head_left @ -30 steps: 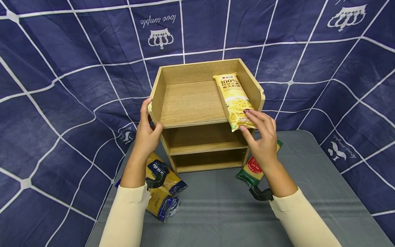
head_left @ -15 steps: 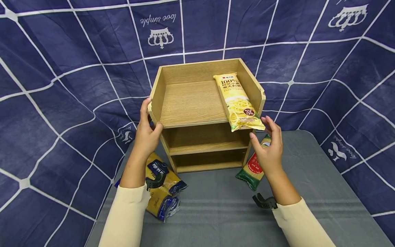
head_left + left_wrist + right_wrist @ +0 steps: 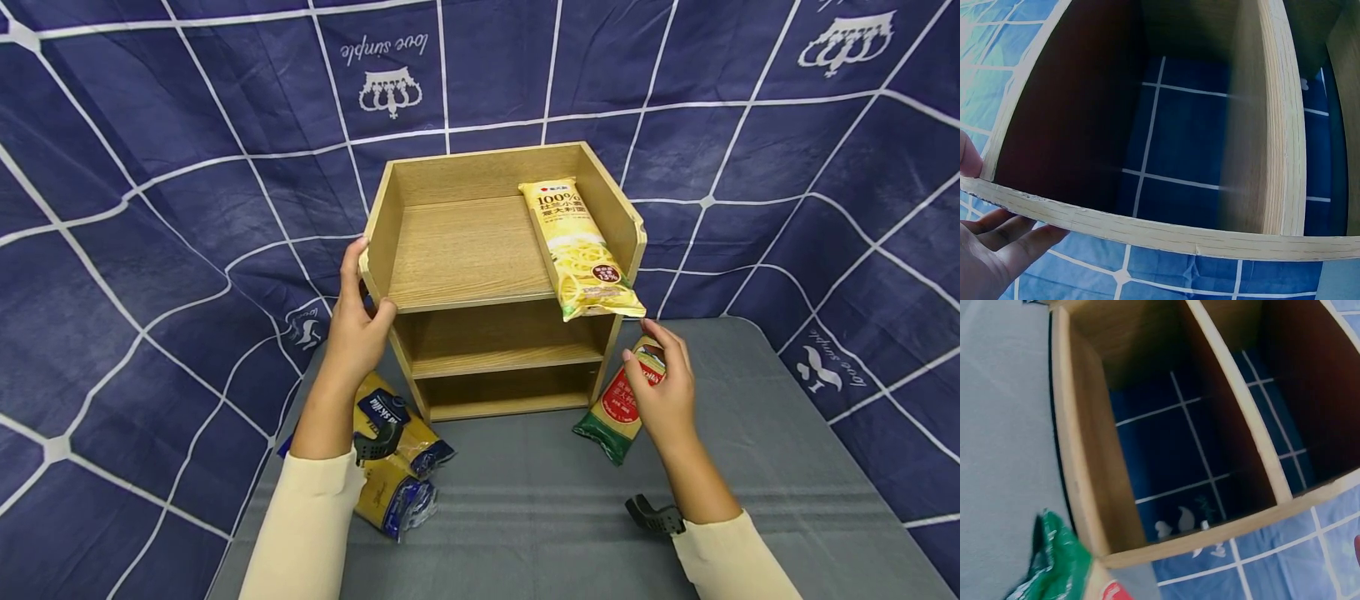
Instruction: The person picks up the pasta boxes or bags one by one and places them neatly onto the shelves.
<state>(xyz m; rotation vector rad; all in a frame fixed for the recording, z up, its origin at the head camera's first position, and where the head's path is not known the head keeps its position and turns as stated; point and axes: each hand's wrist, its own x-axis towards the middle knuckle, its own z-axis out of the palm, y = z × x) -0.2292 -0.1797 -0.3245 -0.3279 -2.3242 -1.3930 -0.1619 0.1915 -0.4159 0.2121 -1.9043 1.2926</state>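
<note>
A wooden shelf unit (image 3: pixel 468 250) with an open top tray stands on the grey cloth. My left hand (image 3: pixel 356 333) grips the front of its left side wall; in the left wrist view thumb and fingers (image 3: pixel 1041 240) lie on opposite sides of that wooden edge. A yellow pasta packet (image 3: pixel 577 246) lies along the tray's right wall, its near end jutting past the front edge. Below that end my right hand (image 3: pixel 666 392) is held with fingers apart and nothing between them. It overlaps a green and red pasta packet (image 3: pixel 618 412) beside the unit's lower right corner.
Blue and gold pasta packets (image 3: pixel 397 492) lie on the grey cloth (image 3: pixel 525 517) left of the unit, partly hidden by my left forearm. Blue cloth with white lines (image 3: pixel 495 75) hangs behind and at both sides. Two lower compartments (image 3: pixel 502 333) face me.
My right hand has let go of the yellow pasta packet and moved down and right to the green packet. The yellow packet stays in the tray. My left hand has not moved.
</note>
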